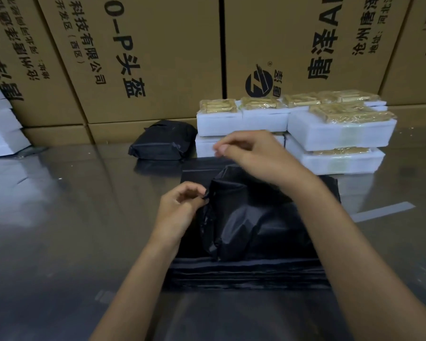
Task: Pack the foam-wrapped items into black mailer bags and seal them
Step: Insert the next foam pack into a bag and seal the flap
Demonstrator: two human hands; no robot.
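head view: your left hand pinches the crinkled edge of the black mailer bag, thumb and fingertips closed on the film at its left side. your right hand hangs above the far end of the bag with fingers curled and thumb meeting fingertip; it may be pinching a thin strip or the bag's lip, but that is too blurred to tell. the bag is puffed up on top of a flat stack of unused mailers, which rests on the shiny table right in front of you. one sealed black parcel sits further back on the left, just beside the stacked foam-wrapped items, white blocks with gold packets on top.

the film looks thin, limp and slippery, so it will likely slide on the mailers beneath and crumple wherever you squeeze. take it at the mouth edge, one pinch per side, to keep the opening taut. the foam blocks look light and soft-skinned but hold their shape; grip one across its long sides, not by the loose gold wrap.
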